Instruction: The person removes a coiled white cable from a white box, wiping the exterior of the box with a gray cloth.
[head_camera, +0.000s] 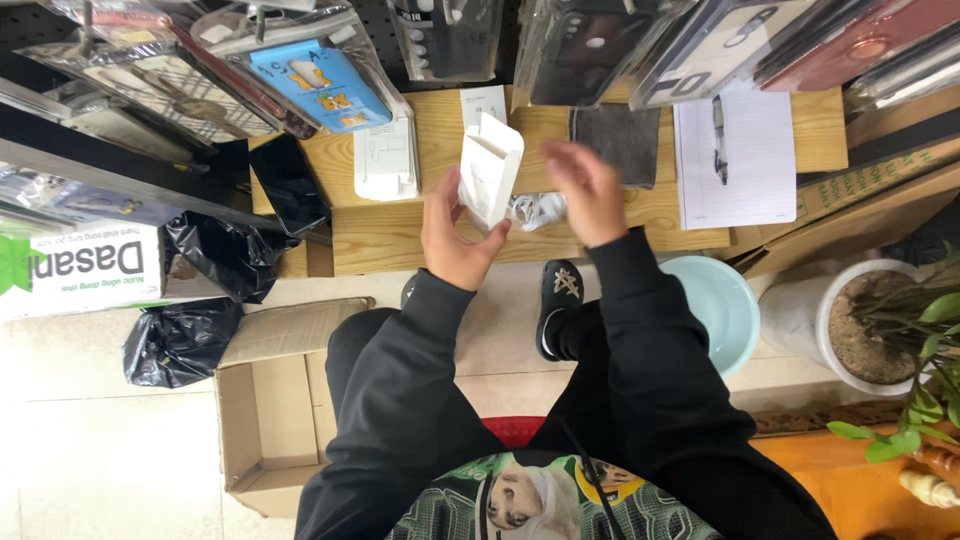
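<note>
Wooden table (400, 240) below, left hand (455, 235) raised gripping white box (489, 170), right hand (583, 190) open, blurred beside it

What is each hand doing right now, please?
Left hand: closed on a small white box.
Right hand: open, blurred, holding nothing visible.

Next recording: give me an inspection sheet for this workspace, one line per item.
Surface: low wooden table, crowded.
Job's things: small white cardboard box, held upright over the table; crumpled clear plastic wrap beside it.
Clutter: flat white packet, black phone, grey cloth, lined paper pad with a pen on it.
Grippers: left hand grips the box; right hand open, blurred, close to it.
Cables: nothing seen.
Surroundings: hanging packaged phone cases, open brown carton, black plastic bags, pale blue basin, potted plant.
</note>
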